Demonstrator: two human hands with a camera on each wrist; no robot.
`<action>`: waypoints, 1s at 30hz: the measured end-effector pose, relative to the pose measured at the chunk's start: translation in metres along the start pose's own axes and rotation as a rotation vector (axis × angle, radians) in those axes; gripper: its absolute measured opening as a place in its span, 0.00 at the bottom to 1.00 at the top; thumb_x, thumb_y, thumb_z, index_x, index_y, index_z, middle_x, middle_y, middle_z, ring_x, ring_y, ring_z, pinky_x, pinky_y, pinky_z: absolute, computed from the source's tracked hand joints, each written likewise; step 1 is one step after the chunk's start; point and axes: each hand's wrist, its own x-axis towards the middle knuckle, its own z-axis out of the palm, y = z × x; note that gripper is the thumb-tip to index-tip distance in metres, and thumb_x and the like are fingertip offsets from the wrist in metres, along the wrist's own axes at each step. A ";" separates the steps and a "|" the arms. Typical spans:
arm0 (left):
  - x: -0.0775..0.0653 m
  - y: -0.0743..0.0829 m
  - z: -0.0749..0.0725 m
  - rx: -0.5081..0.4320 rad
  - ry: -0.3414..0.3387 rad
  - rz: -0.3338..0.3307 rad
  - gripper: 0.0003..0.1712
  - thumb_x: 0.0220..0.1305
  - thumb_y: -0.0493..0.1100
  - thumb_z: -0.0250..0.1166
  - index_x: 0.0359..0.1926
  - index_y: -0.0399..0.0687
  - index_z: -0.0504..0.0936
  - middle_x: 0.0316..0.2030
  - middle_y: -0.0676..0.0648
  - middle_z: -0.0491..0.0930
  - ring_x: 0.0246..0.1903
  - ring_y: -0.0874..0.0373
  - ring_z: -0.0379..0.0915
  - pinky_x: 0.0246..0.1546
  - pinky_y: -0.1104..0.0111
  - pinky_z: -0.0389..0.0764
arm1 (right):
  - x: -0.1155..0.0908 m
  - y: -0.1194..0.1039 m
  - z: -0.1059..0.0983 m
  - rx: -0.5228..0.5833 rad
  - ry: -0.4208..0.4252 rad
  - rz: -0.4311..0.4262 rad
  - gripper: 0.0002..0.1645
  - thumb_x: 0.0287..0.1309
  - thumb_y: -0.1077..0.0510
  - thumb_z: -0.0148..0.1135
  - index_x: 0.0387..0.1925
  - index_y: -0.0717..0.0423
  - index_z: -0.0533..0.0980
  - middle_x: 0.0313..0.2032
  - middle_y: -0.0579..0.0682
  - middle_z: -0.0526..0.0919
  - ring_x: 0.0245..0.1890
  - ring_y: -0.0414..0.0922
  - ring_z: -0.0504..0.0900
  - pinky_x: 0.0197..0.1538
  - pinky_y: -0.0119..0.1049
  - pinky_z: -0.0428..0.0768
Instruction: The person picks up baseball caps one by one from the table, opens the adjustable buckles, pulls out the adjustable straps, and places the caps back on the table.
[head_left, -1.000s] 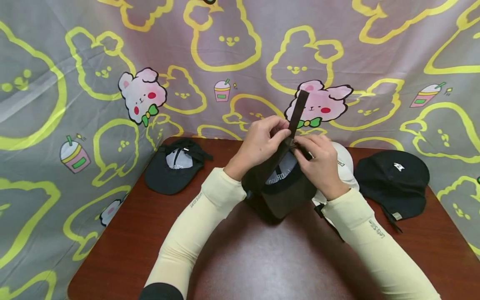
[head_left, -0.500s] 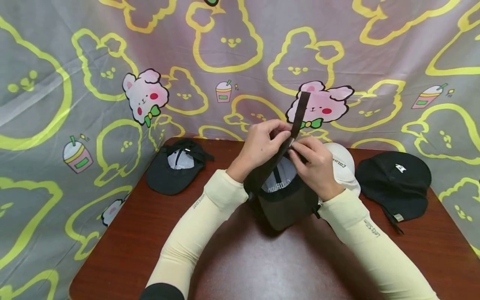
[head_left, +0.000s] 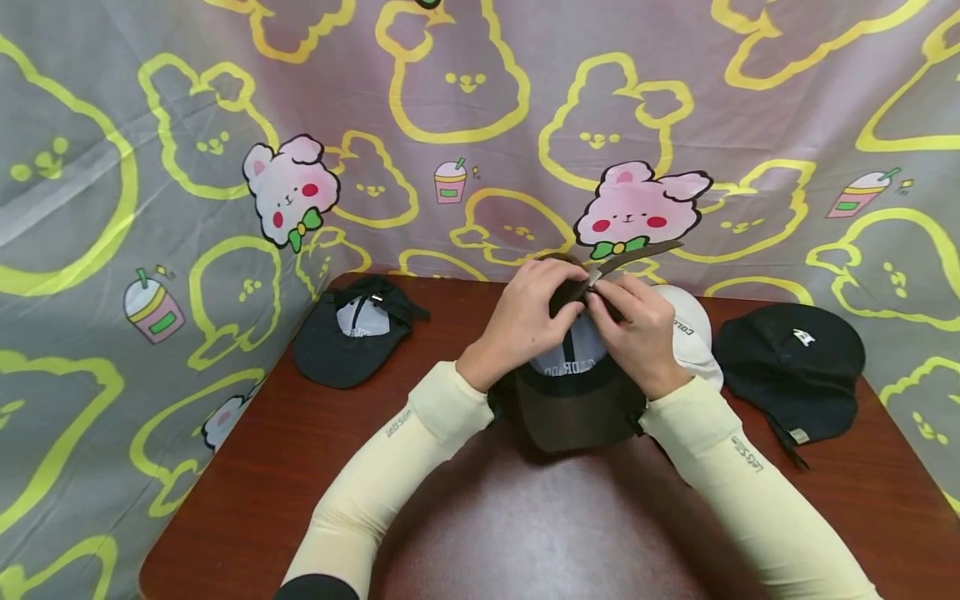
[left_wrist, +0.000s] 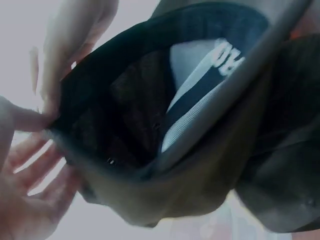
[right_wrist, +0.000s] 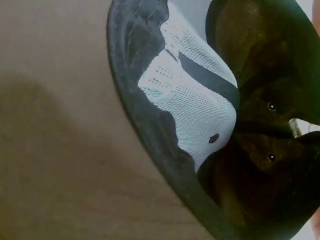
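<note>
A dark brown baseball cap (head_left: pixel 581 417) is held up over the table, brim towards me and hollow facing me. Both hands meet at its back strap (head_left: pixel 645 252), whose loose end points up to the right. My left hand (head_left: pixel 525 312) pinches the strap beside a small metal buckle (head_left: pixel 594 277). From the other side, my right hand (head_left: pixel 633 329) pinches at the buckle with thumb and fingers. The left wrist view shows the sweatband and fingers (left_wrist: pixel 50 100) at the cap's edge. White mesh lining (right_wrist: pixel 200 100) fills the middle of the right wrist view.
A black cap (head_left: pixel 330 350) lies upside down at the left of the brown table (head_left: pixel 247 500). Behind my right hand is a white cap (head_left: pixel 690 329), partly hidden. Another black cap (head_left: pixel 795 367) sits at the right. A printed curtain (head_left: pixel 465 225) closes off the back and sides.
The loose strap end, upright before, now bends over to the right. The cap has turned slightly so its brim and lining face me more. Both hands stay at the buckle.
</note>
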 end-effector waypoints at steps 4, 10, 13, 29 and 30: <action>-0.005 -0.001 0.008 -0.036 0.115 -0.005 0.11 0.67 0.38 0.63 0.48 0.43 0.85 0.46 0.47 0.86 0.49 0.57 0.80 0.56 0.70 0.79 | 0.001 0.000 0.001 -0.023 -0.022 -0.001 0.08 0.51 0.70 0.69 0.35 0.65 0.84 0.25 0.58 0.79 0.23 0.48 0.73 0.30 0.34 0.68; -0.007 -0.002 0.012 -0.047 0.192 0.020 0.10 0.68 0.36 0.62 0.46 0.42 0.87 0.44 0.46 0.87 0.48 0.57 0.83 0.54 0.72 0.80 | 0.000 0.000 0.002 -0.029 -0.046 0.009 0.08 0.52 0.70 0.69 0.36 0.65 0.83 0.23 0.56 0.75 0.23 0.47 0.73 0.31 0.30 0.67; -0.008 -0.003 0.013 -0.042 0.195 0.032 0.11 0.68 0.36 0.62 0.47 0.41 0.87 0.45 0.46 0.88 0.48 0.56 0.83 0.55 0.71 0.80 | 0.000 0.001 0.003 -0.031 -0.056 0.010 0.07 0.52 0.70 0.68 0.35 0.65 0.83 0.23 0.56 0.75 0.23 0.47 0.72 0.30 0.31 0.66; -0.010 0.000 0.016 0.257 0.254 -0.020 0.08 0.67 0.45 0.65 0.42 0.54 0.90 0.39 0.55 0.88 0.38 0.58 0.80 0.35 0.67 0.75 | 0.005 0.006 -0.001 -0.179 -0.098 -0.146 0.05 0.52 0.63 0.68 0.32 0.62 0.84 0.26 0.57 0.83 0.24 0.54 0.81 0.30 0.48 0.79; -0.010 0.000 0.016 0.263 0.257 -0.017 0.08 0.66 0.45 0.65 0.41 0.54 0.90 0.38 0.55 0.88 0.37 0.59 0.80 0.35 0.67 0.75 | 0.005 0.006 -0.001 -0.182 -0.094 -0.140 0.05 0.52 0.63 0.68 0.32 0.62 0.85 0.26 0.57 0.84 0.24 0.54 0.81 0.30 0.48 0.80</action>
